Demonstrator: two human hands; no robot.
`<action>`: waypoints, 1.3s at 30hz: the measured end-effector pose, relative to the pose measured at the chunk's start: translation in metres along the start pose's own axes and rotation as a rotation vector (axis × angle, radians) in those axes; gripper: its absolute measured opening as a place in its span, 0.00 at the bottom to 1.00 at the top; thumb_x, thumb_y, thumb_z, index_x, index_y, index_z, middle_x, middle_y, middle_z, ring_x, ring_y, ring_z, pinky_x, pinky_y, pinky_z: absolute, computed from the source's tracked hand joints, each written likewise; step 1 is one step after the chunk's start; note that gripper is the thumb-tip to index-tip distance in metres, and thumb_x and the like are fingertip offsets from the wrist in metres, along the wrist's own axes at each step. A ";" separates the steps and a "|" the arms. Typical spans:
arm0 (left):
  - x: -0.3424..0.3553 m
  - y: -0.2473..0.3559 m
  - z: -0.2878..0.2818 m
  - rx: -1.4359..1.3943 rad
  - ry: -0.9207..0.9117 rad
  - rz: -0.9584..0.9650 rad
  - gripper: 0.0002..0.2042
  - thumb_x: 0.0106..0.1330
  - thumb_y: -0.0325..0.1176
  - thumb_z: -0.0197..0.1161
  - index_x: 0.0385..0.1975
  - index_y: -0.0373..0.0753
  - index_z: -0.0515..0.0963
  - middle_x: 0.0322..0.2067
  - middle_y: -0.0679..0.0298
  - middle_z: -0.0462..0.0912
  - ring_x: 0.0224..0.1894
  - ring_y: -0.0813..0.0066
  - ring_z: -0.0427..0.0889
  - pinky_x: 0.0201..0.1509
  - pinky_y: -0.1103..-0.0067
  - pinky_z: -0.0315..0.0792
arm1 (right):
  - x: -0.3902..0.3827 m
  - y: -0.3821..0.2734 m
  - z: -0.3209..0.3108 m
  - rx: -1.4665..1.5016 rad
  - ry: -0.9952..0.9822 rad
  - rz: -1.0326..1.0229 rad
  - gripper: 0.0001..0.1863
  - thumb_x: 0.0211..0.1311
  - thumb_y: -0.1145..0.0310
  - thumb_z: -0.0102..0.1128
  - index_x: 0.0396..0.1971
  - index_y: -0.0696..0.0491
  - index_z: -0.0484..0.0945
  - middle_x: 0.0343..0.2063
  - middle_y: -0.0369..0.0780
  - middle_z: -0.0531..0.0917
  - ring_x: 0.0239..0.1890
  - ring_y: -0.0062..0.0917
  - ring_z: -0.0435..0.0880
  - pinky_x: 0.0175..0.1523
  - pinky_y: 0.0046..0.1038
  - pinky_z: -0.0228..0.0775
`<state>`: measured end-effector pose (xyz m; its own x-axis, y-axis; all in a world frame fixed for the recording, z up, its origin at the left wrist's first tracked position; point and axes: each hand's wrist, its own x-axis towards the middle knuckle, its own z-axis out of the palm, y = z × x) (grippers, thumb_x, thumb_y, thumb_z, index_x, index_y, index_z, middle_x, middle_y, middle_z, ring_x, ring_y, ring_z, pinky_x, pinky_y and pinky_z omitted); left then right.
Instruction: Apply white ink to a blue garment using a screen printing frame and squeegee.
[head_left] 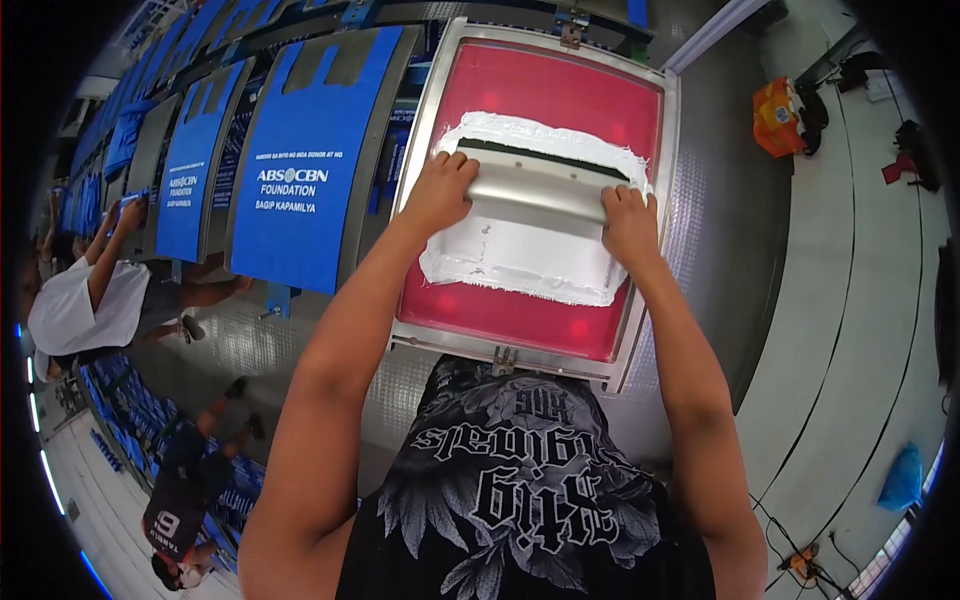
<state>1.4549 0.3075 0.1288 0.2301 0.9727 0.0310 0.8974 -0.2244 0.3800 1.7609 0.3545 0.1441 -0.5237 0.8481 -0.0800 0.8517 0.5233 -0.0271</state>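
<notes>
Both my hands grip a wide metal squeegee point(540, 195) with a dark blade along its far edge. My left hand point(440, 195) is closed around its left end, my right hand point(630, 228) around its right end. Under it lies a silk-screen frame point(648, 310) with silver metal edges and red mesh point(540, 80). A thick patch of white ink point(520, 262) covers the middle of the mesh, with ragged ridges around it. The squeegee spans this patch, slightly tilted. What lies beneath the screen is hidden.
To the left, blue printed bags point(295, 160) lie on flat boards in a row. Two people work at the far left, one in a white shirt point(90, 310). An orange bag point(777, 117) rests at the right; cables point(800, 560) and a blue plastic bag point(902, 476) lie lower right.
</notes>
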 end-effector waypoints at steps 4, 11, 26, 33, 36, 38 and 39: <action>-0.075 0.025 -0.014 -0.083 0.033 -0.029 0.17 0.41 0.25 0.64 0.35 0.38 0.75 0.32 0.59 0.76 0.40 0.59 0.74 0.46 0.66 0.67 | -0.071 -0.013 -0.021 0.260 0.013 -0.030 0.20 0.37 0.80 0.55 0.38 0.54 0.74 0.33 0.42 0.77 0.43 0.39 0.75 0.54 0.40 0.61; -0.135 0.062 -0.028 -0.197 -0.011 -0.082 0.18 0.38 0.23 0.64 0.35 0.38 0.76 0.32 0.58 0.77 0.39 0.57 0.75 0.45 0.65 0.67 | -0.132 -0.049 -0.053 0.352 -0.172 0.059 0.21 0.34 0.80 0.56 0.36 0.54 0.78 0.35 0.43 0.81 0.41 0.39 0.77 0.59 0.45 0.59; 0.053 -0.014 -0.014 -0.074 -0.023 -0.130 0.13 0.45 0.34 0.69 0.32 0.40 0.82 0.26 0.52 0.81 0.31 0.54 0.81 0.40 0.66 0.73 | 0.041 0.031 -0.034 0.055 -0.060 0.085 0.18 0.44 0.74 0.57 0.40 0.48 0.79 0.32 0.43 0.83 0.39 0.39 0.81 0.62 0.50 0.54; -0.071 0.034 -0.040 -0.107 -0.151 -0.114 0.17 0.43 0.24 0.66 0.37 0.39 0.80 0.32 0.59 0.81 0.39 0.57 0.78 0.47 0.65 0.69 | -0.075 -0.012 -0.063 0.217 -0.135 0.022 0.18 0.43 0.77 0.55 0.38 0.48 0.80 0.34 0.40 0.83 0.44 0.34 0.79 0.67 0.51 0.45; -0.123 0.053 -0.022 -0.133 -0.021 -0.050 0.18 0.37 0.19 0.62 0.34 0.40 0.78 0.31 0.60 0.80 0.39 0.60 0.75 0.47 0.65 0.65 | -0.120 -0.043 -0.041 0.295 -0.178 0.082 0.23 0.32 0.80 0.60 0.37 0.49 0.79 0.33 0.37 0.82 0.43 0.34 0.78 0.68 0.52 0.44; -0.103 0.045 -0.010 -0.153 0.023 -0.064 0.18 0.37 0.20 0.63 0.33 0.39 0.78 0.30 0.59 0.80 0.38 0.58 0.76 0.46 0.65 0.66 | -0.102 -0.038 -0.028 0.267 -0.194 0.129 0.23 0.32 0.79 0.62 0.37 0.49 0.78 0.32 0.37 0.82 0.42 0.34 0.78 0.67 0.54 0.45; -0.078 0.032 -0.007 -0.149 0.031 -0.067 0.17 0.37 0.21 0.64 0.32 0.39 0.79 0.29 0.58 0.80 0.36 0.57 0.76 0.45 0.65 0.67 | -0.079 -0.024 -0.024 0.207 -0.129 0.099 0.18 0.39 0.78 0.58 0.36 0.49 0.80 0.30 0.38 0.82 0.37 0.33 0.78 0.67 0.51 0.46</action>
<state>1.4631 0.2251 0.1454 0.1579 0.9870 0.0288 0.8438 -0.1500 0.5153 1.7813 0.2769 0.1749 -0.4418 0.8700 -0.2189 0.8916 0.3987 -0.2149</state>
